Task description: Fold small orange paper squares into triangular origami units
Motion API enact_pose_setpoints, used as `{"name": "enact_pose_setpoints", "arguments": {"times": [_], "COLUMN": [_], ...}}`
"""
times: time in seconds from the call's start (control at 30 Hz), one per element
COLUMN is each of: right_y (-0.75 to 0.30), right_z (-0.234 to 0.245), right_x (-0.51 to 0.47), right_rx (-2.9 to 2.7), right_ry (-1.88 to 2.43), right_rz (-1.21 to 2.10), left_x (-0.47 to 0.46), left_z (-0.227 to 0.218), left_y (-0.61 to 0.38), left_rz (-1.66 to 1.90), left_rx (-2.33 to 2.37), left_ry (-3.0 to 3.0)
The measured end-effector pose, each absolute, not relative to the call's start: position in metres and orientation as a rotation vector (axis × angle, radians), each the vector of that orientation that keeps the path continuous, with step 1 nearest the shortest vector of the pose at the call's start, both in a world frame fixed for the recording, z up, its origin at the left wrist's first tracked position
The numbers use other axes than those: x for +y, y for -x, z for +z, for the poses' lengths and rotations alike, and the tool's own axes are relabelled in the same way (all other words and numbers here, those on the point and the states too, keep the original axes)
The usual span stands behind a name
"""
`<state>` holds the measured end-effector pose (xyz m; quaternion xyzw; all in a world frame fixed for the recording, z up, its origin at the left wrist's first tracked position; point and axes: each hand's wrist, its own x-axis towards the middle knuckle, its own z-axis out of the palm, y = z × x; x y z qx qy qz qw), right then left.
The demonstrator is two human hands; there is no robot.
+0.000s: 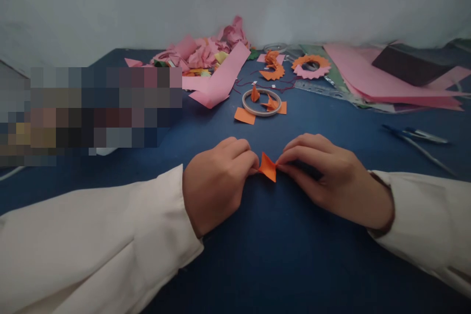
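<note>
Pink scraps (202, 54) heap up in the upper part of the frame, left of centre. Below them I see the left hand (219, 184), thumb and finger closed on one tip of the folded orange paper (268, 168), which is just right of the frame's centre, between both hands. Above it lies a ring (262, 114) with two orange folds (271, 104) in it. Next, the right hand (333, 171) pinches the paper's other tip, fingertips together. Pink sheets (353, 73) spread across the upper right, pens (427, 135) below them.
</note>
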<state>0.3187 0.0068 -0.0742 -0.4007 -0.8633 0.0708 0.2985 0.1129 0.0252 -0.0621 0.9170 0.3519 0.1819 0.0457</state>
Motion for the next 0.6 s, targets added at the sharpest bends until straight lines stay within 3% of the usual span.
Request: {"name": "enact_pose_setpoints", "arguments": {"times": [0.2, 0.6], "right_y": [-0.3192, -0.3183], "right_z": [-0.074, -0.074], "right_x": [0.0066, 0.0074], "right_rx": [-2.3, -2.298], "right_ry": [1.064, 1.067], "right_rz": [0.204, 0.198], "left_x": [0.0247, 0.0235], "left_z": [-0.0602, -0.0524], "left_y": [-0.1131, -0.1143], "left_rz": [0.54, 0.494], "left_rx": [0.989, 1.202], "left_ry": [-3.006, -2.467]}}
